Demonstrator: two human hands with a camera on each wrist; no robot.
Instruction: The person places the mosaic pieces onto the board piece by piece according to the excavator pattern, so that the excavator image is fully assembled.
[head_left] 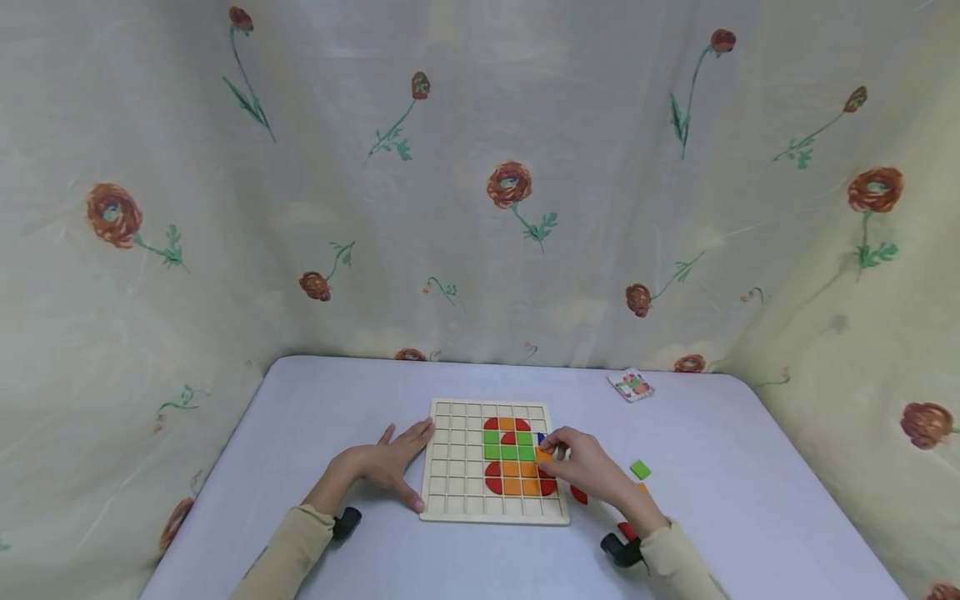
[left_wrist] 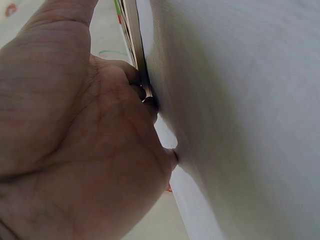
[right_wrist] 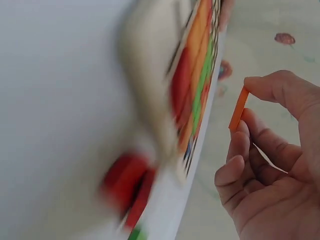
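Observation:
A pale wooden grid board (head_left: 453, 479) lies on the table, its right half partly filled with red, orange and green tiles (head_left: 491, 451). My right hand (head_left: 588, 467) pinches a thin orange tile (right_wrist: 239, 109) between thumb and fingers over the board's right side. Beside that hand a blue piece (head_left: 541, 437) shows on the board. My left hand (head_left: 390, 462) has its fingers spread, with fingertips and thumb touching the board's left edge. In the left wrist view the palm (left_wrist: 95, 160) fills much of the picture and the fingertips meet the board's side.
Right of the board lie loose pieces: a green tile (head_left: 640, 469), a red piece (head_left: 579, 494) and another red one (head_left: 627, 530) near the right wrist. A small patterned card (head_left: 632, 385) lies at the back right. A flowered curtain (head_left: 480, 250) hangs behind the white table (head_left: 352, 383).

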